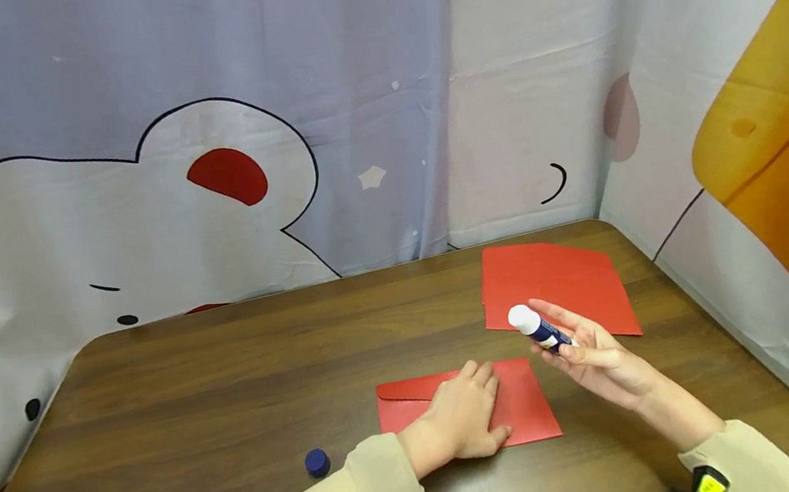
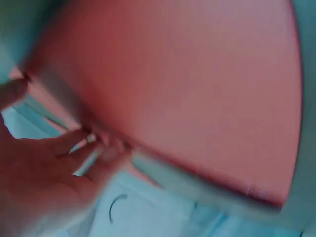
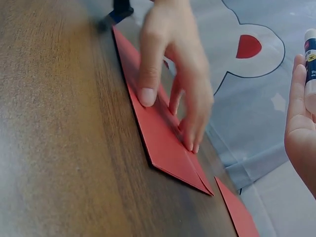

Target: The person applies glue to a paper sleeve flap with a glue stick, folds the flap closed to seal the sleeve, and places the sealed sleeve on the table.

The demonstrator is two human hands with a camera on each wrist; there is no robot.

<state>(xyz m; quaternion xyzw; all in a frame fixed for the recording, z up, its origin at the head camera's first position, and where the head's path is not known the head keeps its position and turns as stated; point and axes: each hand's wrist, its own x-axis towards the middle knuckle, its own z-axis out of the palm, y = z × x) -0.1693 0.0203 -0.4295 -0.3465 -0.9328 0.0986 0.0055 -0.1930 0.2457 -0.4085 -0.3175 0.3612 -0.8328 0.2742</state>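
A red envelope (image 1: 527,408) lies on the table with its flap (image 1: 403,391) along the far side. My left hand (image 1: 464,414) rests on this envelope, its fingers extended near the flap and its thumb apart on the near part. Above and to the right, my right hand (image 1: 607,359) holds an uncapped glue stick (image 1: 547,334) between thumb and fingers, with the white end tilted up to the left. The glue stick is off the paper. In the right wrist view, the left fingertips and thumb touch the envelope (image 3: 165,143). The left wrist view is blurred.
More red envelopes (image 1: 551,283) lie overlapped at the back right of the brown wooden table (image 1: 232,386). A dark blue cap (image 1: 317,463) stands left of the left hand. Printed curtains (image 1: 361,116) hang behind and to the right of the table.
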